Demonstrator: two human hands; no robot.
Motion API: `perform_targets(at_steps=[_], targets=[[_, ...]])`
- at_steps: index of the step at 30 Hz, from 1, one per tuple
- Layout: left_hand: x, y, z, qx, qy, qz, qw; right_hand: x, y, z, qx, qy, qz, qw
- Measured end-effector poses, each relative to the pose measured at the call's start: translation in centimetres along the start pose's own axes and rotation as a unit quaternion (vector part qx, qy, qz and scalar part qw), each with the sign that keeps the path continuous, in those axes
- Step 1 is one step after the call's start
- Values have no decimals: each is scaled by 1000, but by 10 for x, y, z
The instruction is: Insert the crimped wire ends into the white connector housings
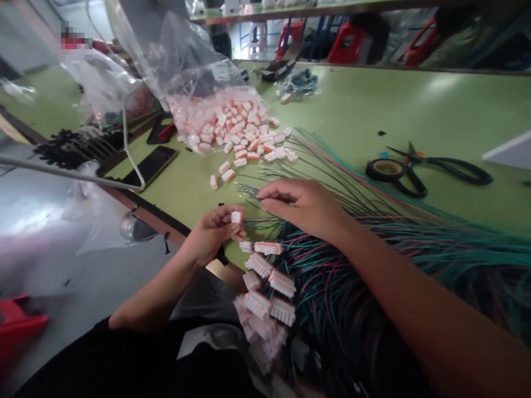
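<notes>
Wires (415,237) and scissors (411,160) obstruct; tabletop (415,105) behind is open.

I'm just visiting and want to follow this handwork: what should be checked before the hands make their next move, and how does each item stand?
1. Left hand holds a connector: ok, between its fingers.
2. Right hand is at the wire ends: ok.
3. Right hand grips just one wire: cannot tell, too fine to see.
4. Loose connectors are nearby: ok, on the table beyond the left hand.
5. Scissors are closed: not ok, blades apart, though away from both hands.
</notes>
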State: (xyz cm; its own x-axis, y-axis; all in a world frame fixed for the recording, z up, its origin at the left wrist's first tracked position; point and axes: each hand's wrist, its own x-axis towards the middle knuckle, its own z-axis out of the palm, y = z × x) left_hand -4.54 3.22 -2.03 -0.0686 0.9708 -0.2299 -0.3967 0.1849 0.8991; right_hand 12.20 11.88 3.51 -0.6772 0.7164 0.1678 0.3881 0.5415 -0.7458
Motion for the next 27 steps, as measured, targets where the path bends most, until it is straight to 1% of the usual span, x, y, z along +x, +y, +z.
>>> perform_targets(at_steps=[2, 6, 12, 15, 22, 27], targets=[[1, 0, -1, -9, -6, 1, 1000, 0, -2, 7, -10, -21, -4, 1000], [3, 1, -1, -12, -13, 2, 1000, 2, 3, 14, -46, -23, -10, 999], [4, 1, -2, -15, -27, -1, 1000, 2, 4, 16, -66, -36, 16, 997], [4, -1, -4, -18, -35, 3, 999, 2, 3, 17, -85, -48, 7, 995], [4, -2, -5, -8, -49, 14, 999, 4, 1, 23, -171, -57, -14, 983], [3, 0, -2, -4, -29, 13, 999, 2, -3, 24, -189, -66, 1, 980]])
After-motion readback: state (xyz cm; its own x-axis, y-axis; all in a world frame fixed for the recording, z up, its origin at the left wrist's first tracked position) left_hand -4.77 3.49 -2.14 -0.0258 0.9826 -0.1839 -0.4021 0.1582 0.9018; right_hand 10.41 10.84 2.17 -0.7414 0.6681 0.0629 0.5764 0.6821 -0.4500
